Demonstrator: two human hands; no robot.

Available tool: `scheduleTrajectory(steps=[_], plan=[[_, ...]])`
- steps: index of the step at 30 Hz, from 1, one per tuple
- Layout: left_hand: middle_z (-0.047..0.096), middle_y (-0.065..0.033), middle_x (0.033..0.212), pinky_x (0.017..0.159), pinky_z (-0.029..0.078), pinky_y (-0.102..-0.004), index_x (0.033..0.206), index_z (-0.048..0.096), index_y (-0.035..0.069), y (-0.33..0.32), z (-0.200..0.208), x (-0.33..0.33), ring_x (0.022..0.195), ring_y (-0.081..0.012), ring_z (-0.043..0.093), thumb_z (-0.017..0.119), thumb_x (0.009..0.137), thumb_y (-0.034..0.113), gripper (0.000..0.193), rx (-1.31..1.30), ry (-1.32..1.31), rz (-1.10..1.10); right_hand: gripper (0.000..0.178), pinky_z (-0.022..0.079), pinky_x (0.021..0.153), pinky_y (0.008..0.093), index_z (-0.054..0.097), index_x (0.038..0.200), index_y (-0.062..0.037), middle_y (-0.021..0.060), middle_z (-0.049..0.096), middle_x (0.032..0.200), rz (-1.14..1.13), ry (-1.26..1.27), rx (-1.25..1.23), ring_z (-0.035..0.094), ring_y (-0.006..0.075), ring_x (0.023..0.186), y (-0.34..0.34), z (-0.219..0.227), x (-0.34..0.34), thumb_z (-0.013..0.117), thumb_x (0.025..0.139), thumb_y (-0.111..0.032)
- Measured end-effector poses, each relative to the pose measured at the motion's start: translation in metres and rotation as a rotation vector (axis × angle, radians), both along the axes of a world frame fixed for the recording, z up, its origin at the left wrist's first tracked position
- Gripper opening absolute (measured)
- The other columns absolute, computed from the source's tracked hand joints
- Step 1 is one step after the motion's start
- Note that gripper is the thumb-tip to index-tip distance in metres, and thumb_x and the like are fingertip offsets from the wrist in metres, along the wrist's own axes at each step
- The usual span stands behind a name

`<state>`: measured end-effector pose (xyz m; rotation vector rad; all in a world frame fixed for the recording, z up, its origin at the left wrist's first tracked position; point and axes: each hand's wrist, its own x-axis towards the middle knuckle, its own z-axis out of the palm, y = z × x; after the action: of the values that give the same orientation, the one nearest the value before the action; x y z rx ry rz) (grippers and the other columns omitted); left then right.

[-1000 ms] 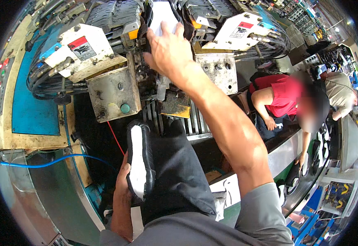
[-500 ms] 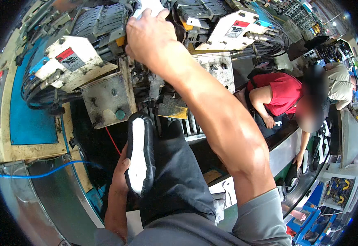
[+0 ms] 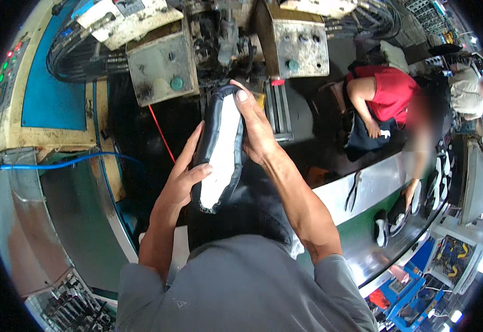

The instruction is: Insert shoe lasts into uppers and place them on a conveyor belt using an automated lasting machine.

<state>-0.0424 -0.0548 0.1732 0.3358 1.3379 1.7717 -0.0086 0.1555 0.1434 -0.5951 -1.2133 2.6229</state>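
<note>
A black shoe upper (image 3: 222, 146) with a white underside is between my hands, bottom facing up, over my lap. One end points toward the machine and the other, with a rough edge, toward me. My left hand (image 3: 178, 180) grips its left side, thumb pressed on the white underside near the lower end. With my right hand (image 3: 257, 127) I hold the upper right side, thumb at the far tip. The fingers under the shoe are partly hidden.
Ahead stands a machine with two greasy metal boxes (image 3: 164, 66), green buttons and black hoses. A blue-and-cream panel (image 3: 56, 91) is at left, with a blue hose (image 3: 58, 164). At right, a person in red (image 3: 383, 94) reaches over a conveyor (image 3: 358, 232) with several shoes.
My right hand has come back from the machine and now grips the shoe upper's far end. The shoe upper, earlier in my left hand alone, is higher and tilted. My view has shifted lower.
</note>
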Motion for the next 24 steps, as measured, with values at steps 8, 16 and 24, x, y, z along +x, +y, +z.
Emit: scheduleTrajectory(steps=[8, 16, 24], plan=[[0.045, -0.0166, 0.167, 0.123, 0.042, -0.0388, 0.175, 0.023, 0.005, -0.046, -0.021, 0.062, 0.148, -0.0260, 0.052, 0.067, 0.101, 0.016, 0.086, 0.117, -0.096, 0.284, 0.066, 0.049, 0.115, 0.0374, 0.041, 0.168, -0.0060, 0.0122, 0.061, 0.156, 0.221, -0.186, -0.294, 0.062, 0.0209, 0.132, -0.093, -0.003, 0.113, 0.052, 0.117, -0.047], [0.046, -0.0107, 0.165, 0.118, 0.045, -0.0374, 0.177, 0.019, 0.014, -0.121, -0.037, 0.108, 0.143, -0.0218, 0.054, 0.069, 0.102, 0.005, 0.091, 0.050, -0.103, 0.483, 0.060, 0.056, 0.099, 0.0355, 0.048, 0.161, 0.0043, 0.0187, 0.069, 0.139, 0.421, -0.290, 0.617, 0.069, 0.0227, 0.113, -0.164, -0.016, 0.120, 0.051, 0.119, -0.039], [0.065, -0.0167, 0.146, 0.110, 0.055, -0.0453, 0.167, 0.039, 0.003, -0.288, -0.124, 0.072, 0.127, -0.0334, 0.066, 0.079, 0.094, 0.017, 0.085, -0.280, -0.262, 0.913, 0.060, 0.064, 0.099, 0.0408, 0.045, 0.163, 0.0021, 0.0212, 0.062, 0.151, 0.704, -0.283, 0.200, 0.071, 0.0288, 0.123, -0.196, -0.049, 0.165, 0.068, 0.111, -0.019]])
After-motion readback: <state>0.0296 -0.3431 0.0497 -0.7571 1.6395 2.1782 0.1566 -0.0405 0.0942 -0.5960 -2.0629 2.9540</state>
